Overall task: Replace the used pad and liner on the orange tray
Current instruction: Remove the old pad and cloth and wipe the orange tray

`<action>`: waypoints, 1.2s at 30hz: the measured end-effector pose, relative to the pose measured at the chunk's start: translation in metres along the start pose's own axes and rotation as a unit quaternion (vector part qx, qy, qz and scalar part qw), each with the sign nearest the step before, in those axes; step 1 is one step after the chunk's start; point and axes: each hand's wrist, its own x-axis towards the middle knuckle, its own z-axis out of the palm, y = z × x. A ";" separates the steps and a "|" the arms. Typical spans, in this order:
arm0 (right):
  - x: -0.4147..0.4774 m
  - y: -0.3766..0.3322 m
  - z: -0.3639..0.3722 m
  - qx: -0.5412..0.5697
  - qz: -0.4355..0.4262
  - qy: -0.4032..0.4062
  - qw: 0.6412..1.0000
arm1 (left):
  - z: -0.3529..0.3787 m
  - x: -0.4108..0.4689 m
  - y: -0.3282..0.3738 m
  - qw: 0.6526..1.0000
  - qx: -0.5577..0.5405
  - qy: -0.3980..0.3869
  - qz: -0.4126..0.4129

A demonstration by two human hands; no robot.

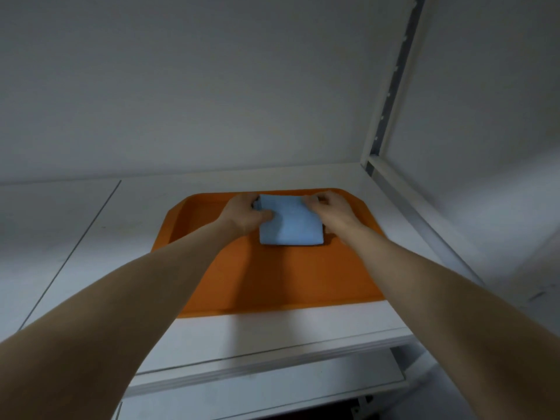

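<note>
the orange tray (242, 283) sits on a white shelf (75, 237). a folded blue pad (289, 225) lies on the tray's far half. the left hand (247, 212) and right hand (328, 207) each pinch a far corner with curled fingers.

Storage/utility rm, prob: white shelf unit (272, 334) w/ slotted upright (391, 86), bare walls (212, 86).
</note>
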 end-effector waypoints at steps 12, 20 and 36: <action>0.007 0.015 0.010 -0.337 -0.022 -0.021 0.941 | 0.031 -0.006 0.003 0.965 0.236 0.015 0.115; 0.002 0.011 0.004 -0.381 -0.004 -0.031 0.924 | 0.049 -0.005 0.014 0.918 0.354 -0.115 0.139; -0.003 -0.011 0.001 0.158 0.080 -0.101 0.979 | 0.010 -0.008 0.032 0.957 -0.281 -0.013 -0.067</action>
